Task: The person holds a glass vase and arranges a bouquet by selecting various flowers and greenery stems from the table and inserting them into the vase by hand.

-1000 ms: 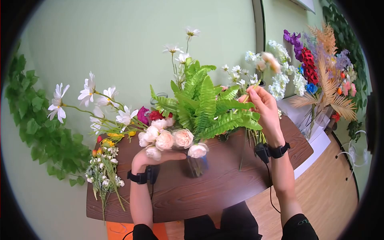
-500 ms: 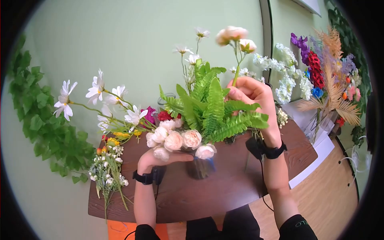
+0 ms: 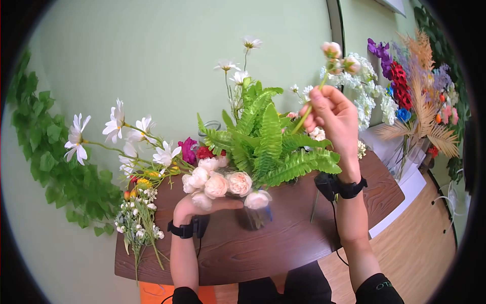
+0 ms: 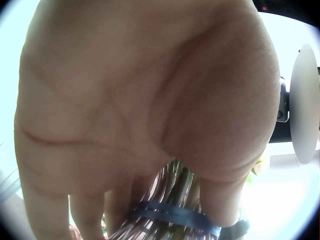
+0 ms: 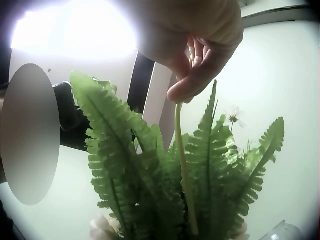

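The pale pink rosebud sprig on a thin green stem (image 3: 329,61) is pinched in the right hand (image 3: 331,116), stem slanting down-left into the green fern fronds (image 3: 268,142). The left hand (image 3: 195,205) grips the bundled stems (image 4: 172,200) beneath cream roses (image 3: 223,182), mid-table (image 3: 283,243).

Pale green wall (image 3: 152,61), dark wood table (image 3: 283,243), wood floor (image 3: 420,238)

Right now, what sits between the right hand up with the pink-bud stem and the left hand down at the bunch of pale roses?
In the head view, green fern fronds fill the stretch between the right hand and the left hand; the pale roses sit just above the left hand.
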